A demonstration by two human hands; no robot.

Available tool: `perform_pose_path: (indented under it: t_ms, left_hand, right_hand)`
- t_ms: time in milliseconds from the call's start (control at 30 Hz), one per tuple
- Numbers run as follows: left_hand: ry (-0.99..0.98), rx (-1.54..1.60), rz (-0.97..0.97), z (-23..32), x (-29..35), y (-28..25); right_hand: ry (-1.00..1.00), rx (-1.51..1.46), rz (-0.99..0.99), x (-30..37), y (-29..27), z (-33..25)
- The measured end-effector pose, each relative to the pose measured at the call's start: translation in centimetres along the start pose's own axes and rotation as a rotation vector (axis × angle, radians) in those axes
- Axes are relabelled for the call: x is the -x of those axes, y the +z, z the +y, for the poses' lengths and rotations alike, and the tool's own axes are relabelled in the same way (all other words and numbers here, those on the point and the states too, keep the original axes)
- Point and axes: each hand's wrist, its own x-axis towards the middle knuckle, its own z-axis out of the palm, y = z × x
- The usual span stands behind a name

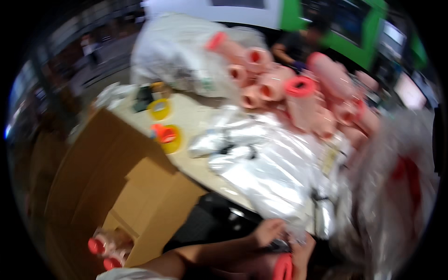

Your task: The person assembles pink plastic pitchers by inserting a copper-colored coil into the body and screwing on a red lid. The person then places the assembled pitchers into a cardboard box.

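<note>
Close together near the lower edge are my two hands, blurred by motion. My left hand [270, 232] has its fingers closed on the edge of a clear plastic bag [296, 233]. On the other side of the bag's edge, my right hand [303, 248] also grips the film. Just below them, a pale pink hollow cylinder with a red rim [282, 268] lies against my right hand; the lower frame edge cuts it off. A stack of flat clear plastic bags [275, 163] lies on the table beyond my hands.
Several pink cylinders [301, 105] are heaped at the table's far right. A cardboard box [154, 196] stands open at left, with pink pieces inside. Yellow tape rolls [159, 108] and a white sack [177, 56] lie on the table [193, 112]. A person [298, 44] is behind the heap.
</note>
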Motion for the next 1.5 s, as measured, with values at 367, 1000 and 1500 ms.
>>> perform_pose_path:
  t_ms: [367, 1000, 1500]
  left_hand:
    - [-0.178, 0.05, 0.14, -1.4, -0.2, 0.1]
    - [-0.144, 0.24, 0.11, 0.4, -0.2, 0.1]
    - [0.068, -0.428, -0.109, 5.4, 2.0, -2.4]
  right_hand:
    - [0.081, -0.252, 0.035, 0.9, 0.0, 1.7]
    - [-0.125, -0.161, 0.221, 0.7, -0.6, 3.4]
    - [0.062, -0.613, 0.744, 8.2, -1.1, 12.6]
